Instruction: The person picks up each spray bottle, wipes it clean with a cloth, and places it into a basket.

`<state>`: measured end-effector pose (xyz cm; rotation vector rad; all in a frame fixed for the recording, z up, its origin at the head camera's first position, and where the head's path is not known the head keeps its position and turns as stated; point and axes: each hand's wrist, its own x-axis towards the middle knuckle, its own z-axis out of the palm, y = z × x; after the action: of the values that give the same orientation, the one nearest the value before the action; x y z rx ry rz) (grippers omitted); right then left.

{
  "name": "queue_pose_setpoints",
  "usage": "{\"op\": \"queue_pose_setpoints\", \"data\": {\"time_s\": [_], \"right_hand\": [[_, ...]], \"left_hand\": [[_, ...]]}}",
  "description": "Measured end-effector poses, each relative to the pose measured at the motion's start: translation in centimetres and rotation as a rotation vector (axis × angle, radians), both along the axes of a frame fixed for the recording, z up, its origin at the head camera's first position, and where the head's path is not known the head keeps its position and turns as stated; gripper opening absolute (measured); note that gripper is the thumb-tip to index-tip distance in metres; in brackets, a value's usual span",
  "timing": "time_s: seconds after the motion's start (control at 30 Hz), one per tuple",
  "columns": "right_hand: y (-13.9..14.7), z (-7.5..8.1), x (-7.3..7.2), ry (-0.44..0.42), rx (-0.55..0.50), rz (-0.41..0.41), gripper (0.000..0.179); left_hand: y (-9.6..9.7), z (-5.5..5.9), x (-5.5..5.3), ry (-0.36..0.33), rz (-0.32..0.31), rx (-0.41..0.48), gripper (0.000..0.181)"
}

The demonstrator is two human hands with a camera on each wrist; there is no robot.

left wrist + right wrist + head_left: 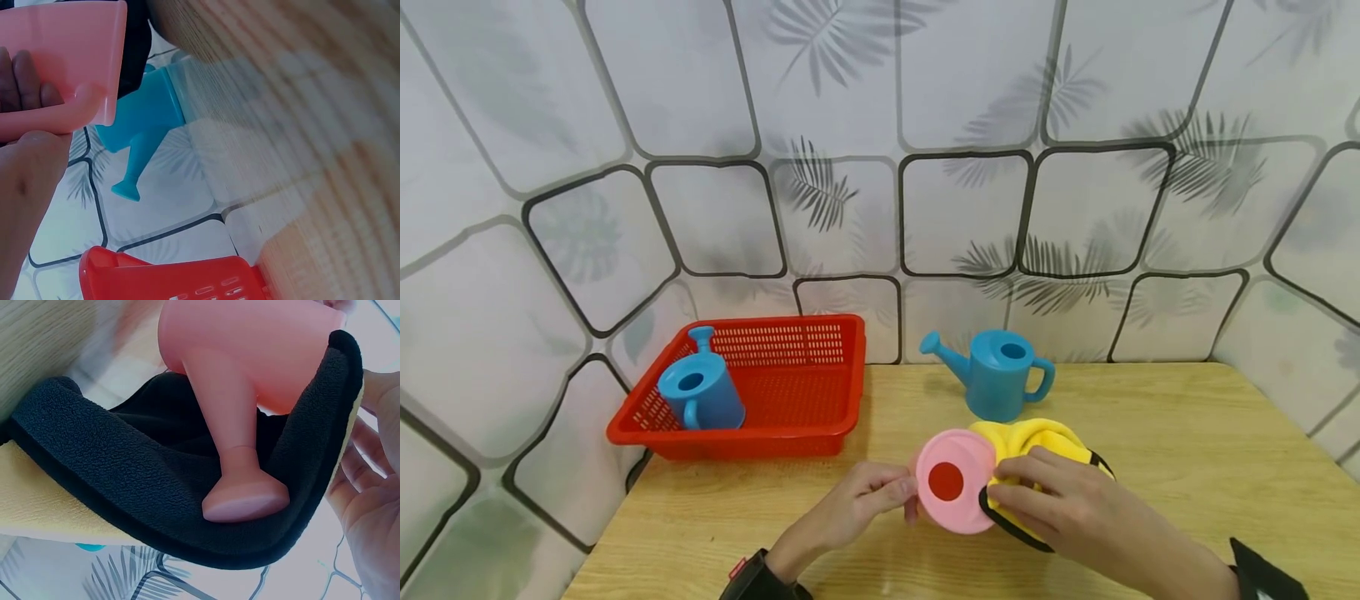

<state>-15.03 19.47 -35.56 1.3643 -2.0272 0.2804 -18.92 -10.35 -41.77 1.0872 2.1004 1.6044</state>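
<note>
Between left hand (868,502) and right hand (1067,502) is a pink can (976,482).

Person's left hand (868,500) and right hand (1067,500): both bare. On left wrist (793,552), a thick black band (766,582), smooth-looking, with a small red block-like piece (737,568) at its outer side. On right forearm (1172,554), a black angular, sharp-cornered attachment (1266,573), flat-faced; pale fleck (1262,596) low on it. Both worn items cropped by the head view's lower edge; material unclear.
</note>
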Motion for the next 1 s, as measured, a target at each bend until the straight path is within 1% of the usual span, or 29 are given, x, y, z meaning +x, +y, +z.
{"op": "queue_pose_setpoints", "data": {"time_s": [0.23, 0.47, 0.57, 0.7, 0.8, 0.87, 0.9, 0.93, 1.0], "right_hand": [[0.0, -0.1, 0.0, -0.008, -0.003, -0.016, 0.042], [0.0, -0.1, -0.9, 0.033, -0.018, -0.016, 0.039], [0.1, -0.2, -1.2, 0.019, -0.023, -0.023, 0.039], [0.1, -0.4, -1.7, -0.002, -0.046, -0.004, 0.038], [0.1, -0.4, -2.2, 0.008, -0.069, 0.013, 0.038], [0.1, -0.4, -2.6, 0.013, -0.088, 0.02, 0.038], [0.1, -0.3, -2.8, 0.012, -0.106, 0.023, 0.038], [0.3, -0.1, -3.0, 0.003, -0.123, 0.017, 0.038], [0.7, 0.2, -3.4, -0.044, -0.178, -0.014, 0.037]], "left_hand": [[-0.1, -0.2, 0.1, 0.003, -0.046, -0.016, 0.038], [-0.1, -0.1, 0.1, 0.037, -0.096, -0.053, 0.035], [-0.1, 0.0, 0.1, 0.025, -0.123, -0.078, 0.034], [0.0, 0.0, 0.3, 0.005, -0.152, -0.1, 0.035], [0.0, -0.1, 0.4, -0.019, -0.142, -0.121, 0.036], [0.0, -0.2, 0.5, -0.026, -0.116, -0.14, 0.036], [0.0, -0.2, 0.6, -0.015, -0.097, -0.159, 0.037], [0.1, -0.2, 0.6, 0.014, -0.081, -0.179, 0.037], [0.2, -0.2, 0.6, 0.086, -0.046, -0.226, 0.038]]}}
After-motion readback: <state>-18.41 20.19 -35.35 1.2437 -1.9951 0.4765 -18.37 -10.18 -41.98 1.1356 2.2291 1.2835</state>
